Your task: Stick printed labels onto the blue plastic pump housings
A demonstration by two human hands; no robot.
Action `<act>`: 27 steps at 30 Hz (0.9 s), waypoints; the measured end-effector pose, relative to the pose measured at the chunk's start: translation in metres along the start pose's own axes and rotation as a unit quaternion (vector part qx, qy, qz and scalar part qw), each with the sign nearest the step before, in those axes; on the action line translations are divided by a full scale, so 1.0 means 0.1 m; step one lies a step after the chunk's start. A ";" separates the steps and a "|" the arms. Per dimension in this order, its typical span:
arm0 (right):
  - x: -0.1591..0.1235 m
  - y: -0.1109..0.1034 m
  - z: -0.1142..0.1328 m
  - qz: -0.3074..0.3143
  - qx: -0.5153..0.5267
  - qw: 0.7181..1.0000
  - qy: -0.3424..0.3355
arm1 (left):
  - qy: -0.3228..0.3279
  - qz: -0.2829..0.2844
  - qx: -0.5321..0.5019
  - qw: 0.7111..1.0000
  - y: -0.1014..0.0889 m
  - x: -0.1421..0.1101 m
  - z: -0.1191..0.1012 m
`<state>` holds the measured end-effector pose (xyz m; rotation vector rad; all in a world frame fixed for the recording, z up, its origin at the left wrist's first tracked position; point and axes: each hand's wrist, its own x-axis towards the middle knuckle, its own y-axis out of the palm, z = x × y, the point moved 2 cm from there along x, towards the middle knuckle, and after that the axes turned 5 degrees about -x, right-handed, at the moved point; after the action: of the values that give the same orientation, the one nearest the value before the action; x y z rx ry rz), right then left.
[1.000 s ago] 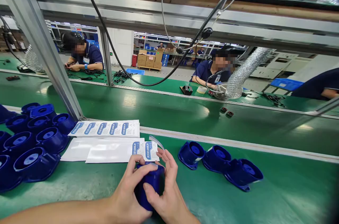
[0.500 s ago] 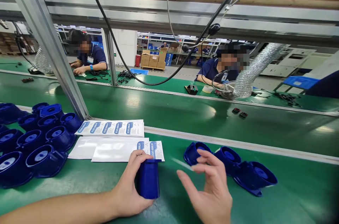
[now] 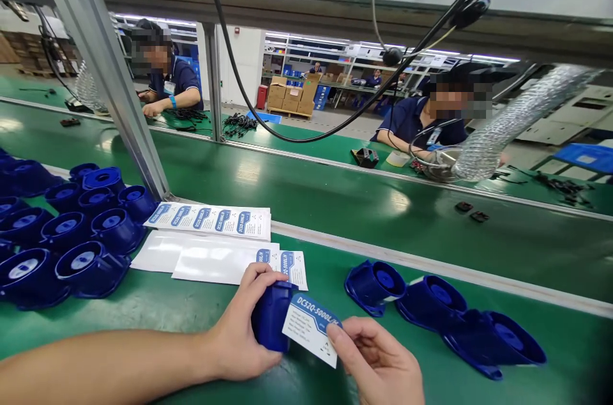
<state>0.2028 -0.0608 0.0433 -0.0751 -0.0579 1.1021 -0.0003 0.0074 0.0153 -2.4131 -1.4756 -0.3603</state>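
Note:
My left hand [image 3: 246, 328] is wrapped round a blue plastic housing [image 3: 272, 319], held on its side above the green table. Between thumb and fingers of my right hand [image 3: 378, 357] is a white and blue label [image 3: 310, 330], printed side toward me. Its left edge lies against or just in front of the housing; I cannot tell whether it sticks there. Behind my left hand are label sheets [image 3: 215, 263], partly bare backing, with another printed label sheet [image 3: 211, 221] farther back.
Several blue housings [image 3: 96, 267] crowd the left side. More blue housings [image 3: 376, 283] stand in a row at right. A metal post [image 3: 103, 66] rises at left, and a black cable [image 3: 230, 66] hangs ahead. Two co-workers [image 3: 179, 82] sit across the green bench.
My right hand has turned and brought the label leftward to the housing, its print now facing me. The left hand still grips the housing. The view has tipped downward.

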 end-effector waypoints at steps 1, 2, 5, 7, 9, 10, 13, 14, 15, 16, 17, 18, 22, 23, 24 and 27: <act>0.01 0.01 -0.01 0.015 0.011 1.000 0.016 | -0.004 0.004 -0.006 1.000 0.00 0.00 0.01; 0.02 0.02 -0.02 0.026 0.020 0.999 0.029 | -0.006 0.008 -0.013 1.000 -0.01 0.01 0.01; 0.04 0.04 -0.05 0.043 0.021 0.998 0.045 | -0.009 0.023 -0.029 0.999 -0.01 0.02 0.02; 0.04 0.03 -0.07 0.046 0.011 0.998 0.042 | -0.008 0.025 -0.031 0.999 -0.01 0.03 0.02; 0.03 0.03 -0.09 0.052 0.002 0.998 0.039 | -0.011 0.022 -0.030 0.999 -0.01 0.04 0.01; 0.03 0.03 -0.09 0.055 -0.002 0.998 0.037 | -0.013 0.021 -0.029 0.999 -0.01 0.04 0.01; 0.04 0.03 -0.11 0.066 -0.019 0.997 0.032 | -0.021 0.025 -0.029 0.999 -0.01 0.05 0.00; 0.04 0.03 -0.11 0.069 -0.023 0.997 0.031 | -0.022 0.027 -0.027 0.999 -0.01 0.05 0.00; 0.04 0.03 -0.11 0.072 -0.025 0.997 0.030 | -0.022 0.029 -0.024 0.999 -0.01 0.05 0.00; 0.04 0.03 -0.11 0.074 -0.026 0.997 0.028 | -0.023 0.031 -0.022 0.999 -0.01 0.04 0.00; 0.04 0.03 -0.11 0.075 -0.024 0.997 0.025 | -0.024 0.032 -0.020 0.999 -0.01 0.04 0.00; 0.04 0.03 -0.11 0.075 -0.021 0.997 0.021 | -0.026 0.033 -0.019 0.999 -0.01 0.05 0.00; 0.04 0.03 -0.10 0.071 -0.012 0.997 0.004 | -0.032 0.038 -0.027 0.998 -0.02 0.05 0.01; 0.05 0.03 -0.10 0.072 -0.014 0.997 0.001 | -0.031 0.037 -0.028 0.998 -0.02 0.05 0.02; 0.05 0.03 -0.10 0.074 -0.017 0.997 0.000 | -0.029 0.037 -0.028 0.999 -0.02 0.05 0.02; 0.05 0.02 -0.12 0.082 -0.027 0.996 0.001 | -0.026 0.035 -0.028 0.999 -0.02 0.05 0.03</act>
<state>0.2043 -0.0560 0.0312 -0.1311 -0.0811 1.2639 0.0007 0.0132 0.0149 -2.5304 -1.4152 -0.3289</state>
